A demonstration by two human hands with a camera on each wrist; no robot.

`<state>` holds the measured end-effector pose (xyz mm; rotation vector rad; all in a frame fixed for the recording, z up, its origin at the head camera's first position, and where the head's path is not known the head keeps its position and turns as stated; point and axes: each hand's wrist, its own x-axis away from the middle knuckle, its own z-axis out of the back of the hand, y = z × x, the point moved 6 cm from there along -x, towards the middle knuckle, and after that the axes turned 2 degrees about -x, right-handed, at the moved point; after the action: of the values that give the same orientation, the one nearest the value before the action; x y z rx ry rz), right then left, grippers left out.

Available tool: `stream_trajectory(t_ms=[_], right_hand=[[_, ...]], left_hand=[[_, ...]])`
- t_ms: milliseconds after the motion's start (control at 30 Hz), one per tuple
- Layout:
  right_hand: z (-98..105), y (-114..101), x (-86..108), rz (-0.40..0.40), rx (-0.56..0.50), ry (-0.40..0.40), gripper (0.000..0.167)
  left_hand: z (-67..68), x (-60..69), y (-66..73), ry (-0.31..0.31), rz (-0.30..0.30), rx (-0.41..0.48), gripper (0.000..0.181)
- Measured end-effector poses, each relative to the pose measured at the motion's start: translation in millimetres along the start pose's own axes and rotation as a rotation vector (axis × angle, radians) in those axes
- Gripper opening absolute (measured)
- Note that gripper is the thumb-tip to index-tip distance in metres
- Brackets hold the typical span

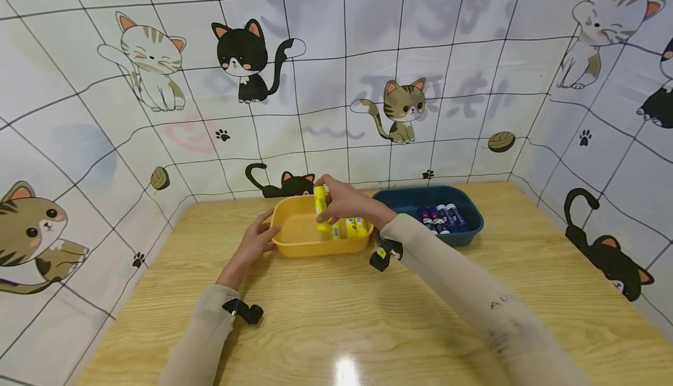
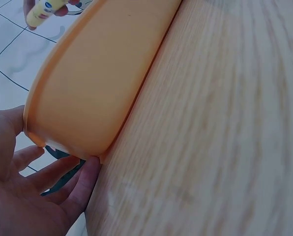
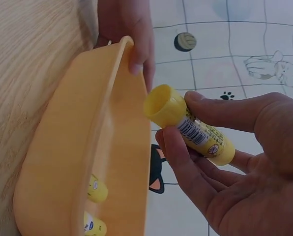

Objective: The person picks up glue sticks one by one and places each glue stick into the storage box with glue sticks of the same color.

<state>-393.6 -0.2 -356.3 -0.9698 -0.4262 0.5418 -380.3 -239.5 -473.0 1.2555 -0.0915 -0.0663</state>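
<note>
My right hand (image 1: 349, 199) holds a yellow glue stick (image 1: 320, 204) between thumb and fingers, over the yellow plastic bin (image 1: 315, 249). In the right wrist view, the glue stick (image 3: 190, 125) is tilted and its round hollow end faces the bin. At the bin's left end, my left hand (image 1: 256, 237) grips the rim, its thumb over the edge and its fingers against the outside wall. Several yellow glue sticks (image 1: 351, 228) lie in the right part of that bin, partly hidden by the front wall.
A dark blue bin (image 1: 402, 200) stands just right of the yellow one, with several dark blue glue sticks (image 1: 451, 216) inside. Both sit on a wooden table (image 1: 315, 316) close to a cat-patterned backdrop (image 1: 326, 100), which also rises at both sides.
</note>
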Motion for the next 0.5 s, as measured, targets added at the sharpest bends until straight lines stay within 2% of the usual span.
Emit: stream_trajectory(t_ms=[300,500], right_hand=[[-3.6,5.7,-15.7,-0.069,0.087,0.005,0.076],[-7.1,19.6,-24.6,-0.150,0.109,-0.006,0.076]], left_hand=[[0.2,0.0,0.4,0.010,0.010,-0.007,0.063],[-0.7,0.9,1.3,0.005,0.005,-0.014,0.064]])
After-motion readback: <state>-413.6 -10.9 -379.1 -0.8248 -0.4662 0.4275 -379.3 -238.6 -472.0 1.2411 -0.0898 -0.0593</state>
